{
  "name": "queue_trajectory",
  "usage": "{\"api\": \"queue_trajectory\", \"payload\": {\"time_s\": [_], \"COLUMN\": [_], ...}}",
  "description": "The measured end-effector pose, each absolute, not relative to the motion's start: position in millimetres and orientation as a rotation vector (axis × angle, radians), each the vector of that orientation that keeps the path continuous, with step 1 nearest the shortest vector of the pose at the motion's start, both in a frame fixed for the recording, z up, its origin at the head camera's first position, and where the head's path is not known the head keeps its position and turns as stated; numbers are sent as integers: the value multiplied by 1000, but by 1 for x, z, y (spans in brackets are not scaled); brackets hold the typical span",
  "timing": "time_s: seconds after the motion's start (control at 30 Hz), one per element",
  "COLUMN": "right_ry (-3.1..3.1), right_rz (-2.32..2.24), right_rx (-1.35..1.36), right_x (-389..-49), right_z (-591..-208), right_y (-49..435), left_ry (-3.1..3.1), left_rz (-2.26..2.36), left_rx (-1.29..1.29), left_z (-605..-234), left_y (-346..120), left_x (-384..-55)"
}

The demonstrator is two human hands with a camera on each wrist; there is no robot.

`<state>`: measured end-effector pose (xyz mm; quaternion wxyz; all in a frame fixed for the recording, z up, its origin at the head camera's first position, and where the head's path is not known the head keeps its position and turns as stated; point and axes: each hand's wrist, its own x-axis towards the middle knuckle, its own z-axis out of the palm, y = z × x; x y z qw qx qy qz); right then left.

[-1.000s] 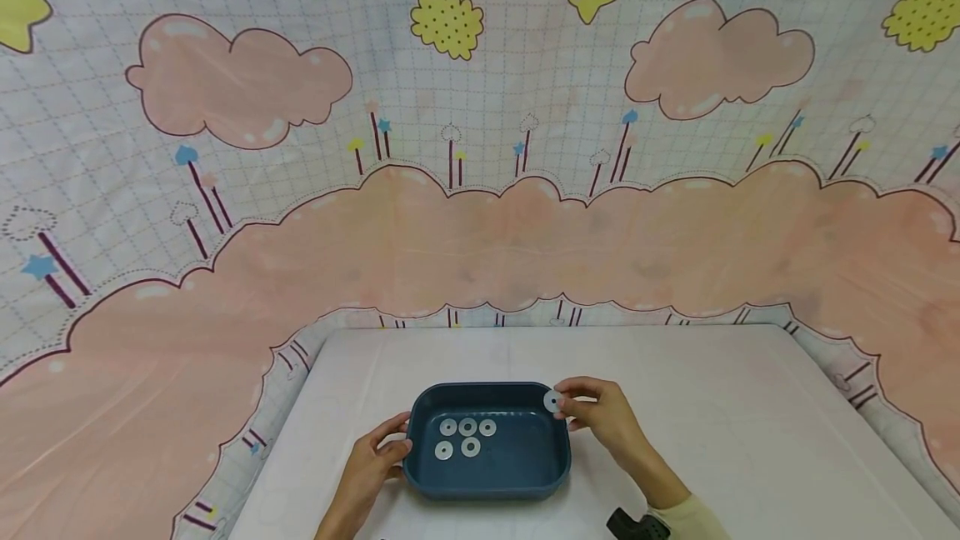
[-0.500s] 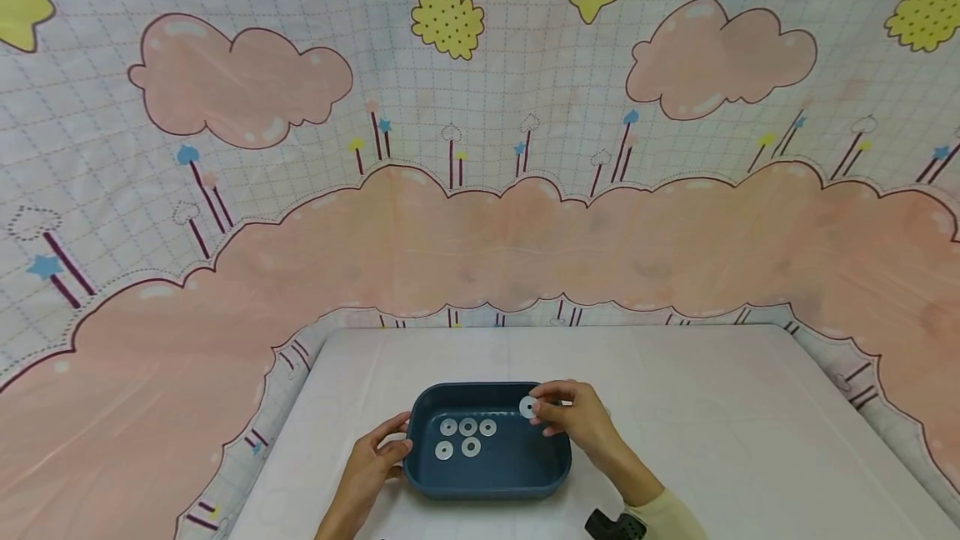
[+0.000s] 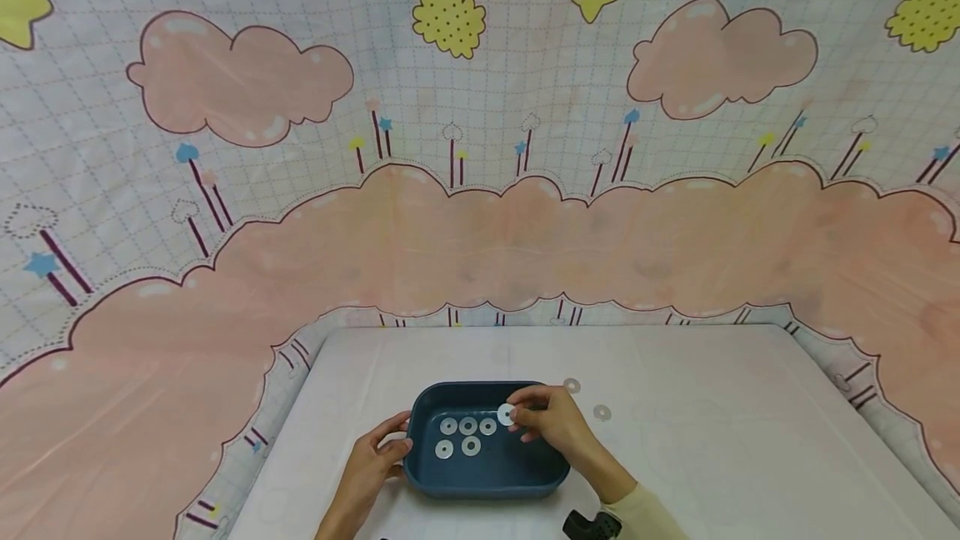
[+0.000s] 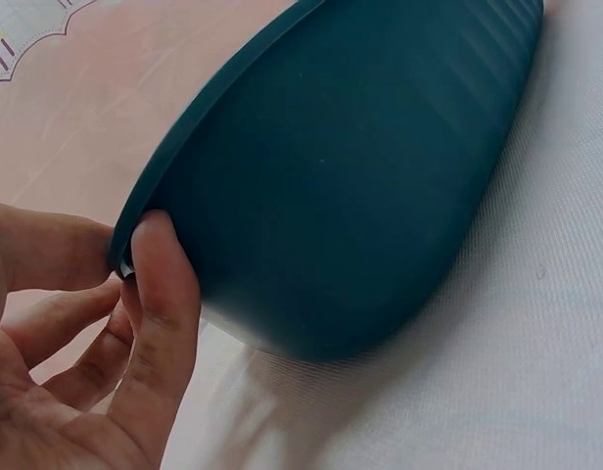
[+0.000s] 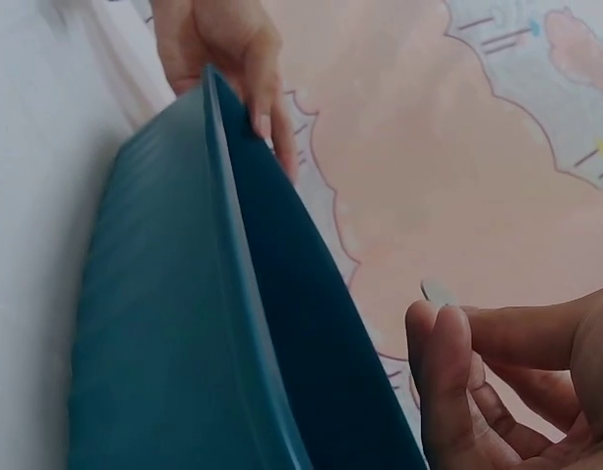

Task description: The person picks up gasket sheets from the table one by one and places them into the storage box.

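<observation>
Washers [image 3: 444, 444] in tray [image 3: 517, 461]: head cam only

Materials and finish, by look
Reads as smooth, faintly glossy plastic on tray [image 4: 331, 176]; metal on washers [image 3: 477, 447]; matt weave on tablecloth [image 4: 536, 313]; matt cloth on backdrop [image 3: 480, 248].

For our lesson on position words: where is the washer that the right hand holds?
In the head view, the washer, pinched by the right hand, appears over the blue tray, just right of the row of three washers.
</observation>
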<state>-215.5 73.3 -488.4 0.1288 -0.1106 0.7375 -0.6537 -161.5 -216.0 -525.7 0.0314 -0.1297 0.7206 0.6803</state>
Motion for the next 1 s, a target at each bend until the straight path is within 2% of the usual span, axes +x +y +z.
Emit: {"api": "queue_trajectory", "payload": {"time_s": [1.0], "right_ry": [2088], "right_rz": [-1741], "right_rx": [-210], "right_x": [-228], "right_z": [-518], "right_y": [46], "left_ry": [2232], "left_rz": [2090], "left_rx": [-394], "left_z": [-525], "left_y": [-216], "left_x": [-162]}}
